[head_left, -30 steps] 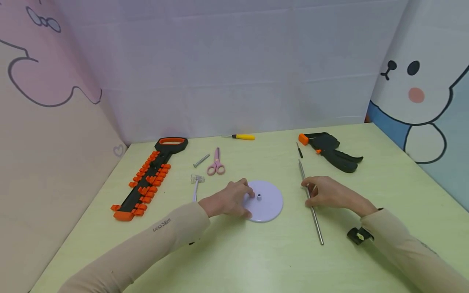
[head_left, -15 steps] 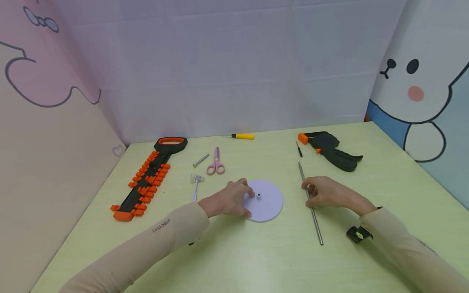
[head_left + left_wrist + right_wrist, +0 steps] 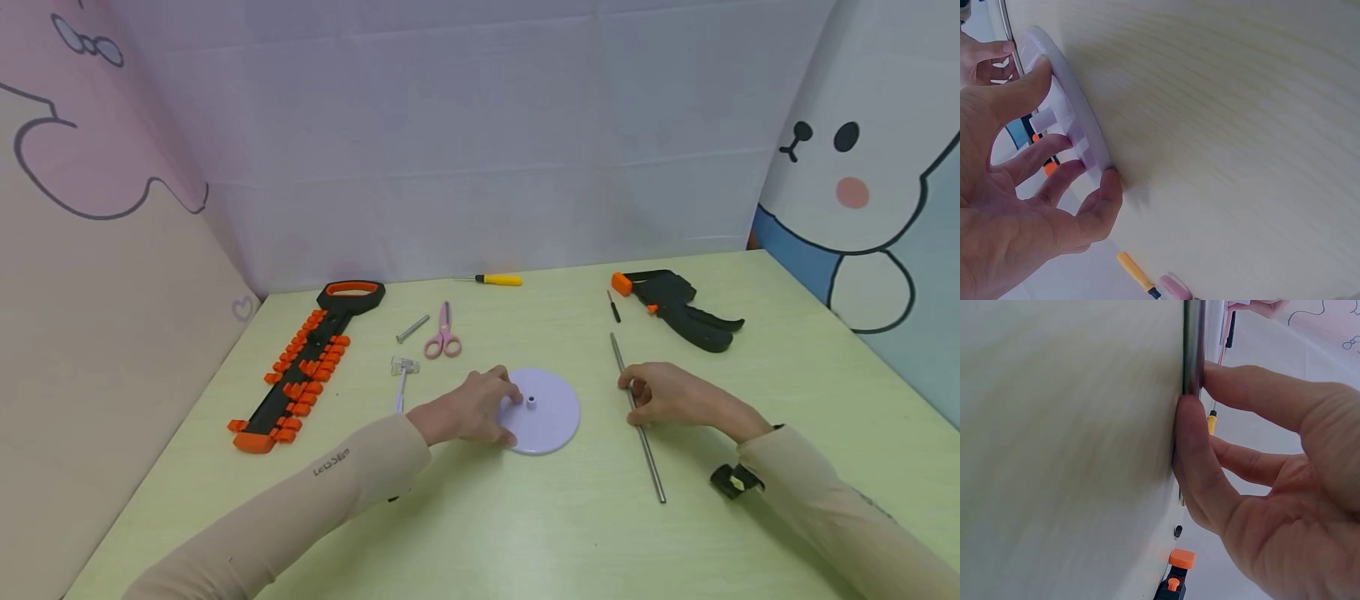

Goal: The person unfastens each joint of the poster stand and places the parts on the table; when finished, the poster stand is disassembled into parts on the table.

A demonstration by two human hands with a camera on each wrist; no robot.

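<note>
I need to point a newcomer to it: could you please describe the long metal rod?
On the pale green table, look right of the white round disc. The metal rod lies flat under the right hand, whose fingers pinch it. It is thin, bare steel, the longest piece there.

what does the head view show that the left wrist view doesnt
Only the head view shows the orange and black tool rack, the black clamp, the bolt and the full length of the metal rod, with the right hand pinching it on the table.

Only the left wrist view shows, close up, the left hand's fingertips curled round the rim of the round white base.

Both show the left hand on that base, its centre socket, the yellow-handled screwdriver and the pink scissors.
</note>
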